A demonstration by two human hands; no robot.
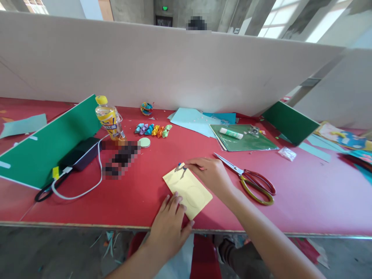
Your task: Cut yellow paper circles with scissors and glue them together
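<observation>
Yellow paper [195, 190] lies on the red table [130, 207] before you; your left hand [167, 224] rests at its edge, fingers slightly spread, and your right hand [213, 173] pinches a small compass-like tool [184, 169].

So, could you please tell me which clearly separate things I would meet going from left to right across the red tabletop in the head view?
Yellow-capped bottle, pale green disc, yellow paper, scissors, small clear packet.

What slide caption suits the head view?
Left hand on yellow paper, right hand at a small tool over it, scissors nearby.
</observation>
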